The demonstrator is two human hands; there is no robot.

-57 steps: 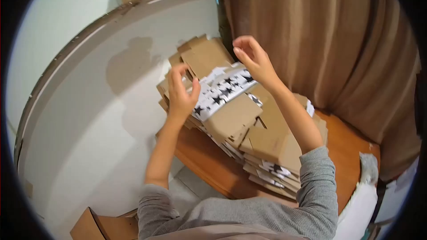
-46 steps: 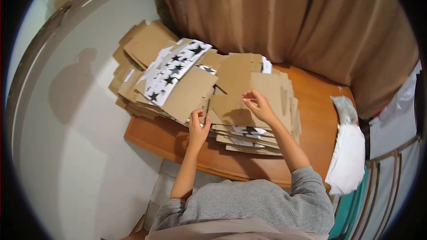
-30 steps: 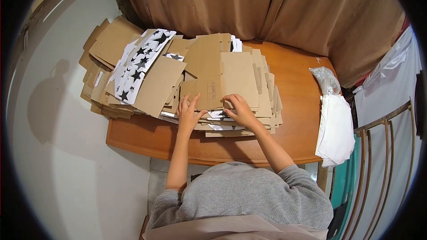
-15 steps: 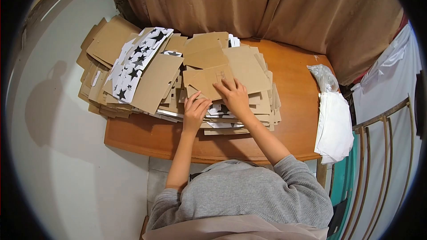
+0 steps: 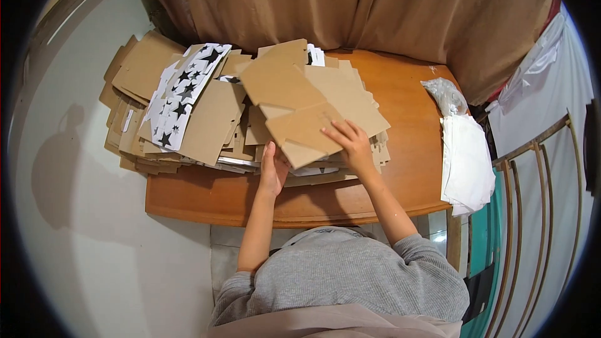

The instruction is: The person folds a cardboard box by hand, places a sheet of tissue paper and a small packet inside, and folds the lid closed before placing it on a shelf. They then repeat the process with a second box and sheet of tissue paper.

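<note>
A creased flat cardboard box (image 5: pixel 282 84), brown with flaps, is raised and tilted at its near end above a stack of cardboard (image 5: pixel 341 91). My left hand (image 5: pixel 273 172) grips its near left edge, the thumb up along the side and the other fingers partly hidden beneath. On its near right part, my right hand (image 5: pixel 354 148) has its fingers over the top face; the thumb is out of sight. Under the raised end, white pieces with black print show in part.
Left of the stack lies another pile of cardboard (image 5: pixel 213 119) with a white star-printed sheet (image 5: pixel 186 91) on top. White sheets (image 5: pixel 466 163) and a clear plastic bag (image 5: pixel 446 96) rest at the right edge of the wooden table (image 5: pixel 413 125). A brown curtain (image 5: pixel 282 6) hangs behind.
The near end of the cardboard box has risen off the stack and turned. My left hand has rolled thumb-up at its edge; my right hand has moved slightly right and nearer to me.
</note>
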